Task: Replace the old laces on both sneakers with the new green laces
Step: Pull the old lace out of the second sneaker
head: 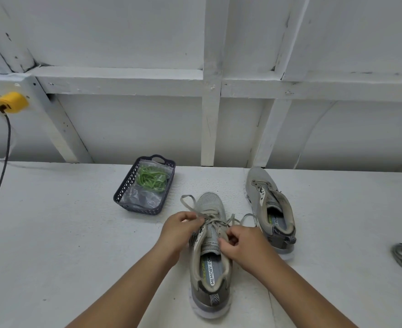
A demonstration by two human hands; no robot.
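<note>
Hands, left (180,229) and right (241,243), pinch the near sneaker's (210,261) grey lace (215,220).

"MEMORY FOAM" on near sneaker insole (209,268), partial "FOA" on far sneaker insole (274,220)

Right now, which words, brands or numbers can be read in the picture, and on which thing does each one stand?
"MEMORY FOAM": white strip on the insole of the near sneaker, last letter partly hidden.
Green brand word beside that strip: too blurred to read.
"FOA", cut off: insole of the far sneaker.
Dark marks on both sneakers' tongues: too small to read.
Bag of green laces in the basket: no readable text.
</note>
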